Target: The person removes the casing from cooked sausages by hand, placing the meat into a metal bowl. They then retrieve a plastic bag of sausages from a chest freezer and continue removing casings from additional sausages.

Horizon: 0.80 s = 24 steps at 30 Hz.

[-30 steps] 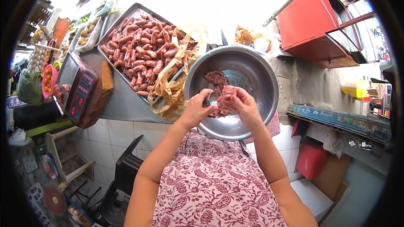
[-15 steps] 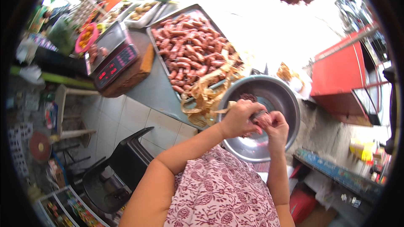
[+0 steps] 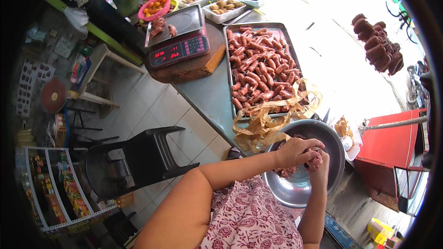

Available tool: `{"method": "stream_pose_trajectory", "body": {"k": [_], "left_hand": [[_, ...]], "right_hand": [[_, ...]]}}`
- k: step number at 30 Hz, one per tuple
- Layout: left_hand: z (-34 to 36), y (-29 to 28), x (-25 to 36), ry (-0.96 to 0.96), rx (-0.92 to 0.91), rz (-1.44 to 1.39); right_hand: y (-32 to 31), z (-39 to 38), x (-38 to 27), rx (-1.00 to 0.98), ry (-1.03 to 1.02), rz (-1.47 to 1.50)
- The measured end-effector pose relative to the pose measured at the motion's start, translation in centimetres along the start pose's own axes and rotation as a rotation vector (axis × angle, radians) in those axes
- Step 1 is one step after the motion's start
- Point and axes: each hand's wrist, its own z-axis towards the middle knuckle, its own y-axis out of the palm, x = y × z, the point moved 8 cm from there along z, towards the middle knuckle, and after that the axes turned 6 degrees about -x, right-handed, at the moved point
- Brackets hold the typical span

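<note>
Both hands work over a large metal bowl point(image 3: 338, 159) close to my body. My right hand point(image 3: 320, 168) is closed around a lump of pink ground meat point(image 3: 314, 160). My left hand point(image 3: 295, 152) curls its fingers at the top of that lump; a small dark thing shows between the hands, too hidden to name. More ground meat point(image 3: 285, 172) lies in the bowl under my left hand. Tan casing strips point(image 3: 258, 127) spill over the bowl's left rim and onto the tray's near edge. A metal tray point(image 3: 230, 62) heaped with sausages point(image 3: 265, 71) stands beyond.
A digital scale point(image 3: 180, 50) with a few sausages sits on a thick wooden block point(image 3: 214, 62) at the left. Vegetable containers point(image 3: 224, 14) stand behind. A black plastic chair point(image 3: 147, 159) is at my left, a red cabinet point(image 3: 390, 131) at right. Sausage links point(image 3: 377, 44) hang at upper right.
My view has turned, so the tray and bowl now appear farther right. Both hands stay over the bowl, and the meat lump now sits in my right hand.
</note>
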Motion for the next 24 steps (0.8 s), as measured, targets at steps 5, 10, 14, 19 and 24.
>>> {"method": "stream_pose_trajectory", "body": {"k": [5, 10, 14, 19, 24], "left_hand": [[-0.5, -0.6, -0.8, -0.081, -0.045, -0.346], [-0.2, 0.2, -0.5, -0.038, -0.107, -0.016], [0.2, 0.3, -0.7, -0.042, -0.101, 0.116], [-0.3, 1.6, -0.9, -0.148, -0.290, 0.076], [-0.4, 0.2, 0.0, -0.016, -0.149, -0.058]], "right_hand": [[-0.3, -2.0, -0.4, -0.223, 0.209, 0.502], [-0.8, -1.2, 0.8, -0.066, 0.137, 0.223], [-0.8, 0.2, 2.3, 0.073, 0.128, -0.005], [-1.0, 0.6, 1.4, -0.104, 0.187, -0.091], [-0.5, -3.1, -0.7, -0.361, 0.262, 0.634]]}}
